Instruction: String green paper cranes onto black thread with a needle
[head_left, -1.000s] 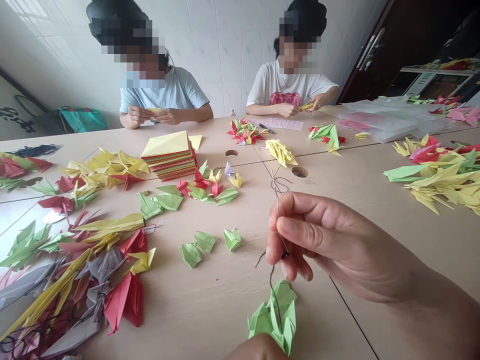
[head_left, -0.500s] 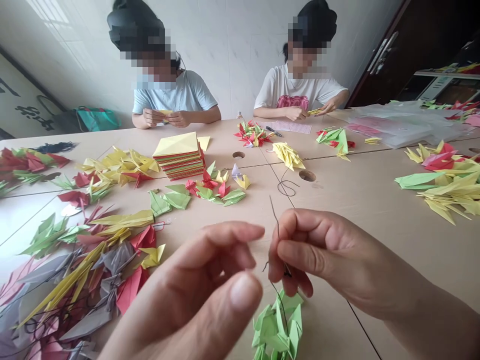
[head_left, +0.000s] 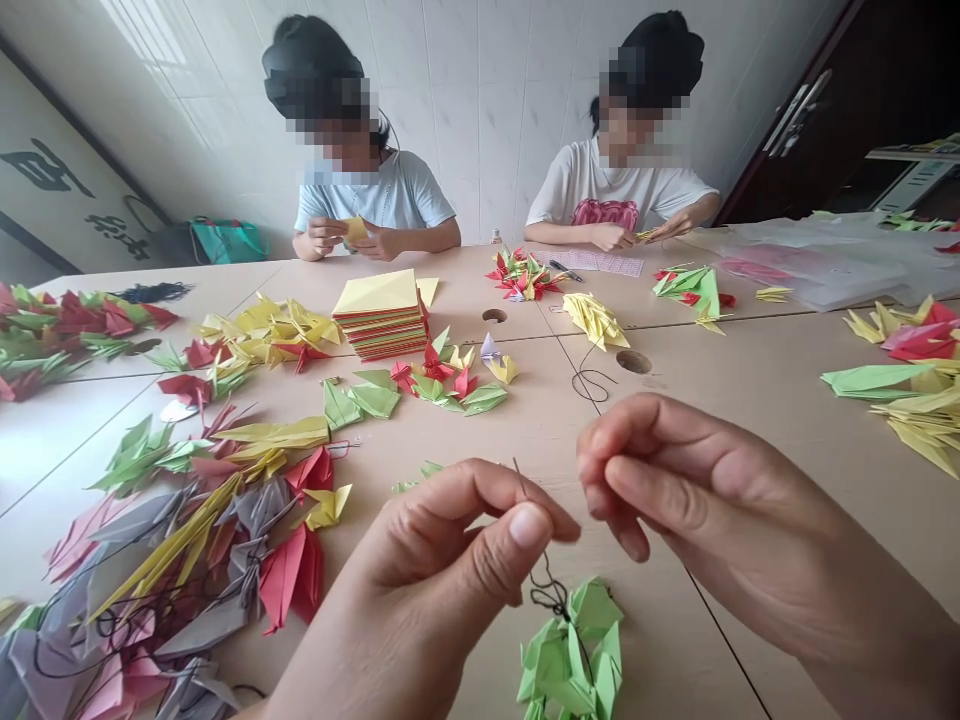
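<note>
My left hand (head_left: 450,560) pinches a black thread (head_left: 551,590) between thumb and index finger. A short thread end pokes up above the fingertips, and the rest hangs in a tangled clump below them. The thread runs down to a bundle of green folded paper cranes (head_left: 574,655) on the table at the bottom centre. My right hand (head_left: 697,500) is a little to the right, apart from the thread, with fingers curled toward the thumb. Nothing shows in it.
Cranes in grey, pink, red and yellow (head_left: 217,540) lie heaped at left with loose black threads. A stack of coloured paper (head_left: 381,318) stands beyond. A yellow crane bundle (head_left: 594,318) trails a thread. Two people (head_left: 375,200) sit opposite, hands on paper pieces. Plastic bags (head_left: 817,260) lie far right.
The thread has gone from my right hand's fingers to my left hand's pinch. My left thumb and index finger have closed, and my right hand has drawn off to the right.
</note>
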